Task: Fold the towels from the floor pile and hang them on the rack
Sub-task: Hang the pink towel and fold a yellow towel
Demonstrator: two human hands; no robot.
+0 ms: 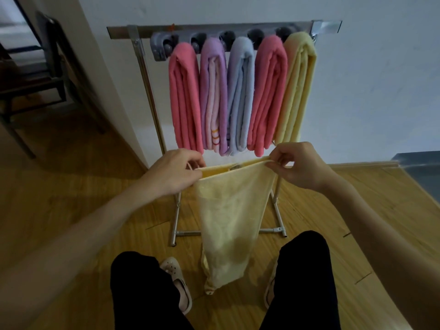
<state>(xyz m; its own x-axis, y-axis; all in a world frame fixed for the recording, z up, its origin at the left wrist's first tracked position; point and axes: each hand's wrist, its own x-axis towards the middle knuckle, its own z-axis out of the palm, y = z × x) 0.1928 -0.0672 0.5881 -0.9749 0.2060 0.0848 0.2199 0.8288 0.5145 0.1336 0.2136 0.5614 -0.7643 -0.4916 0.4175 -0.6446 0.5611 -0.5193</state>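
Legs [147, 294] and slippers [178, 282] nearest, yellow towel [228, 217] hanging between. Left hand [171, 172] and right hand [300, 167] each pinch top corner, fingers curled. Risks: bottom end drags on floor [71, 198]; thin pinch slips; rack [214, 29], far, looks full with five towels, so squeezing sixth may dislodge one.

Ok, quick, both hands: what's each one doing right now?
Left hand: pinches the top edge of the yellow towel.
Right hand: pinches the same edge, other corner.
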